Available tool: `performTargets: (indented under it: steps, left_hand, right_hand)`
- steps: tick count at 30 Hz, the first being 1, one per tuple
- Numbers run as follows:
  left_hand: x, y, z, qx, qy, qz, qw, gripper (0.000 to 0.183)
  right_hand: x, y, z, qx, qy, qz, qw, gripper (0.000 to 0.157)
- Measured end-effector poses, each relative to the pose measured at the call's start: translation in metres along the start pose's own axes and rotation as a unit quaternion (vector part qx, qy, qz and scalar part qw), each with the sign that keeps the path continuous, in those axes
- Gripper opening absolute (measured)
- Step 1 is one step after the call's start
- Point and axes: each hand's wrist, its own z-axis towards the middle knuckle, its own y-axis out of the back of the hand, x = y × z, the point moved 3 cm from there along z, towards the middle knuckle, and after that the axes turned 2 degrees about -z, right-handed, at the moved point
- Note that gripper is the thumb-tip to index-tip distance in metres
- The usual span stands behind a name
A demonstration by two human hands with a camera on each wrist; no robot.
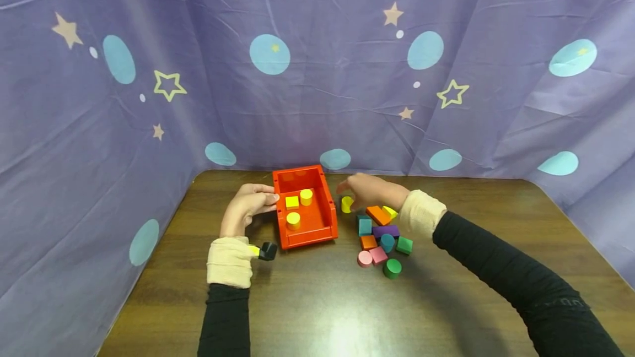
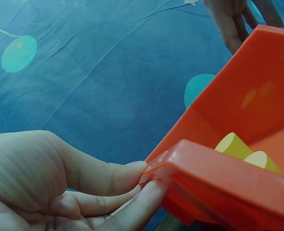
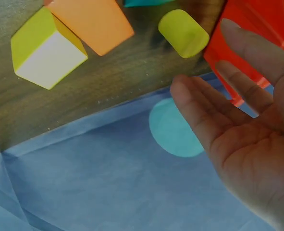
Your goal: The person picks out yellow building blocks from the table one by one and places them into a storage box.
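A red plastic bin [image 1: 310,234] stands on the table, holding two yellow cylinders [image 1: 293,221] and a yellow square block [image 1: 292,203]. My left hand [image 1: 246,205] pinches the bin's left rim between thumb and fingers, as the left wrist view shows up close. To the right of the bin, a third yellow cylinder [image 3: 183,33] stands on the wood. Over and just beside it is my right hand [image 1: 371,190], its fingers spread and slightly bent, with a gap between them and the cylinder in the right wrist view.
Right of the bin lies a cluster of blocks: orange blocks [image 1: 378,215], a purple block [image 1: 386,231], a teal block [image 1: 364,226], a green cylinder [image 1: 392,269], a pink cylinder [image 1: 364,259] and others. A purple patterned cloth [image 1: 317,120] hangs behind the table [image 1: 297,302].
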Motion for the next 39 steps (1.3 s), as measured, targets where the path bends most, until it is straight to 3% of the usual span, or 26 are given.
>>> performTargets:
  steps: [11, 39]
  left_hand:
    - [-0.002, -0.002, 0.002, -0.001, -0.002, 0.001, 1.0, 0.042]
    - [-0.001, 0.0, 0.001, -0.004, -0.007, -0.004, 1.0, 0.04]
  right_hand:
    - [-0.009, -0.015, 0.008, 0.002, 0.009, -0.011, 1.0, 0.044]
    - [-0.003, -0.023, 0.019, -0.002, 0.006, -0.008, 1.0, 0.031]
